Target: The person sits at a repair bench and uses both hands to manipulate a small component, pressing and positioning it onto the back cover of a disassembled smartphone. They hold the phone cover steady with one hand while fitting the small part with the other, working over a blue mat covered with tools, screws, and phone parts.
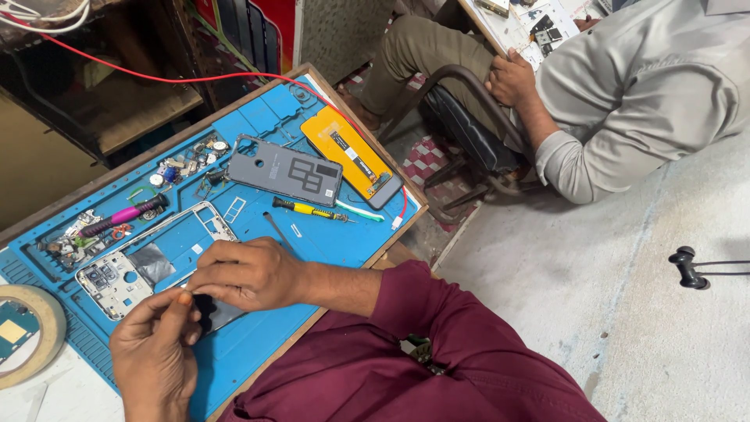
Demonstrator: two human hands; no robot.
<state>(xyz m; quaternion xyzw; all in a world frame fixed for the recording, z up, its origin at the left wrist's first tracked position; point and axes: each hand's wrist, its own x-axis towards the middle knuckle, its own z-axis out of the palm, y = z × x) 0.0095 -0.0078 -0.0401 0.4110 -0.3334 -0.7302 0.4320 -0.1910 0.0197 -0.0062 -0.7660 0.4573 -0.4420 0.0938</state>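
Observation:
My right hand (pixel 248 273) and my left hand (pixel 155 352) meet over a blue work mat (pixel 312 238), fingertips pinched together on a small dark flat part (pixel 212 312) that is mostly hidden under them. Just left of my hands lies a white phone frame (pixel 133 266) with its camera section exposed. Behind my right hand rest thin tweezers (pixel 277 230) and a yellow-handled screwdriver (pixel 308 209). Farther back sit a grey phone back cover (pixel 285 169) and a yellow phone part (pixel 351 155).
A pink-handled tool (pixel 125 216) and several small screws and parts fill the mat's tray slots. A tape roll (pixel 35 332) sits at the left edge. A red wire (pixel 156 76) crosses behind. Another person in a grey shirt (pixel 625 94) sits at the right.

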